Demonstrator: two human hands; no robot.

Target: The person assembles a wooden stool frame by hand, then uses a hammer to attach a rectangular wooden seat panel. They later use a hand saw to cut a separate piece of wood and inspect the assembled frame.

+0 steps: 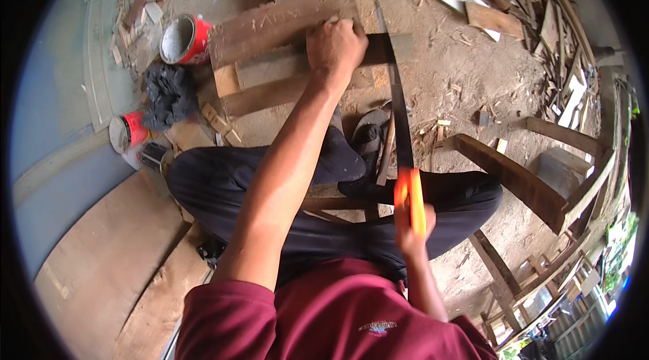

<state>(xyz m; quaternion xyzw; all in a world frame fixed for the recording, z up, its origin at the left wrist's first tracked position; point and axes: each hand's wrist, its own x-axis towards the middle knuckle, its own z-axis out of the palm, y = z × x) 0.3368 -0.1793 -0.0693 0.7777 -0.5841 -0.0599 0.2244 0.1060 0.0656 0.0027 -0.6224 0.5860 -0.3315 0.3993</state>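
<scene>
My right hand [414, 225] is wrapped round the orange handle of a handsaw [400, 113]. Its long dark blade points away from me and crosses a narrow wooden board [270, 68] near the board's right end. Left of the blade, my left hand [338, 45] presses down on that board with its fingers curled over it. The board lies on a low wooden stand, beside a wide brown plank [284, 18] on the far side. Whether the teeth are sunk into the wood, I cannot tell.
Left of the stand are a red paint can [196, 39], a smaller red can [135, 129] and a black plastic bag [170, 96]. Scrap wood [500, 18] piles up at the far right. A wooden frame [510, 174] stands right of my knee. Offcuts litter the dirt floor.
</scene>
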